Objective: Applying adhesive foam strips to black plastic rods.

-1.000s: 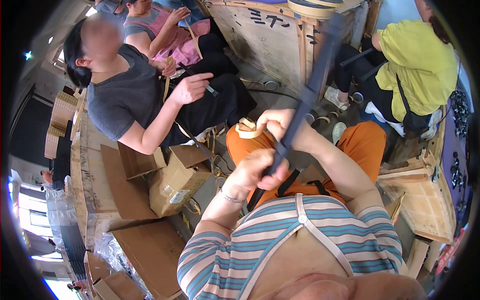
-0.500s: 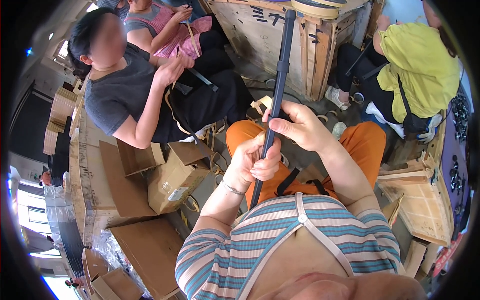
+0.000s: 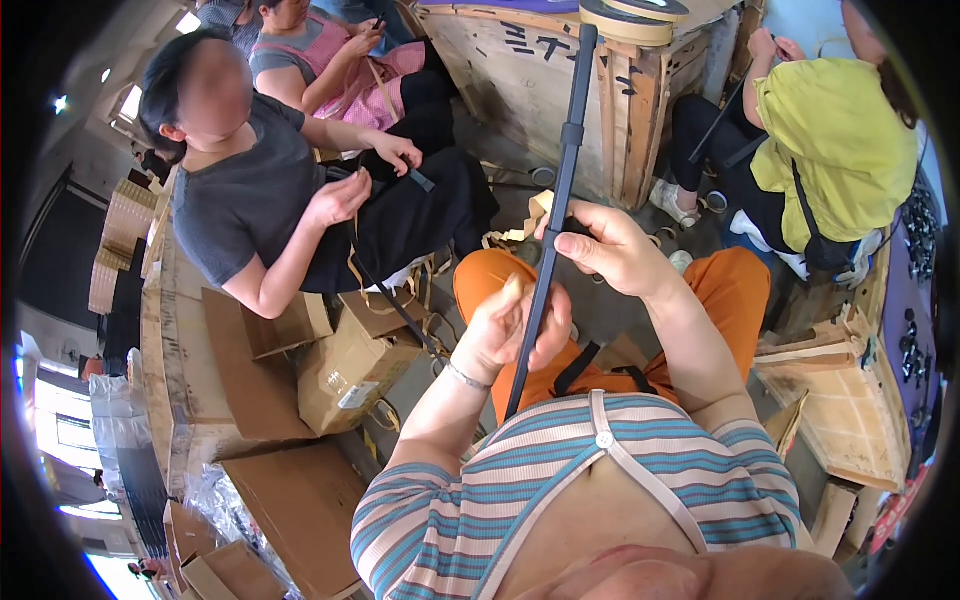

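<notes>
A long dark grey pole [image 3: 570,165] with a collar partway up slants from my lap toward the wooden crate. My right hand [image 3: 615,250] pinches it around the middle, thumb across the front. Lower down, my left hand [image 3: 512,325] cups the pole loosely; its fingers curl behind and past the shaft, and the thumb stands off to the side. A curl of tan tape [image 3: 533,217] shows beside the pole near my right fingertips. Whether it is stuck to the pole I cannot tell.
Rolls of tape [image 3: 630,22] rest on a wooden crate [image 3: 560,100] ahead. To my left are open cardboard boxes [image 3: 355,365] and a seated person in a grey shirt [image 3: 240,170] handling a strip. A person in yellow [image 3: 835,150] sits at the right, near another crate [image 3: 835,400].
My left hand has loosened, its fingers opening from their wrap around the pole. The pole's top has shifted slightly right. The grey-shirted person's hands have moved apart and lower.
</notes>
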Available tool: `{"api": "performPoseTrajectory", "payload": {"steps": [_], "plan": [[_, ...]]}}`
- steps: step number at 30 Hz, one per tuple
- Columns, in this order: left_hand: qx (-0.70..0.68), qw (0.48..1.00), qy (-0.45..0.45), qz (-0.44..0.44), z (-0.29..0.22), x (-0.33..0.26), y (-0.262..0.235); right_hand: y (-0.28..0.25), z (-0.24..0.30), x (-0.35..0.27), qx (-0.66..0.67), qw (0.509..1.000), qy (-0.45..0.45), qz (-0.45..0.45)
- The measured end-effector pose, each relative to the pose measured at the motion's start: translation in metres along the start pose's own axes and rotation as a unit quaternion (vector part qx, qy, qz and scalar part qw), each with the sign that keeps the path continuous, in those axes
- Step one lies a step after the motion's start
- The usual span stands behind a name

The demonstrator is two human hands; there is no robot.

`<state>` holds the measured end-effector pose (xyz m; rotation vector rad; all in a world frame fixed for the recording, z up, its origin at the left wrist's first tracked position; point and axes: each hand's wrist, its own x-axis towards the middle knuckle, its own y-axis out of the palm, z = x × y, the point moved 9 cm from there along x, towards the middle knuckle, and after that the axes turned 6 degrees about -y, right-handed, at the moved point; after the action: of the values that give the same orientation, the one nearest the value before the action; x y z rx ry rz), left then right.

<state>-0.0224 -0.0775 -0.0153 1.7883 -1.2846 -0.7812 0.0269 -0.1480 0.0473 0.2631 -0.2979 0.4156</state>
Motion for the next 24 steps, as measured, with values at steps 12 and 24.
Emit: {"api": "performPoseTrajectory", "payload": {"steps": [12,24], "plan": [[0.34,0.836,0.237,-0.359,-0.054,-0.028,-0.049,-0.01,-0.066,-0.037,0.01,0.985,0.173,0.023],[0.275,0.827,0.266,-0.412,-0.063,-0.023,-0.052,-0.01,-0.065,-0.049,-0.175,0.974,0.142,-0.013]]}}
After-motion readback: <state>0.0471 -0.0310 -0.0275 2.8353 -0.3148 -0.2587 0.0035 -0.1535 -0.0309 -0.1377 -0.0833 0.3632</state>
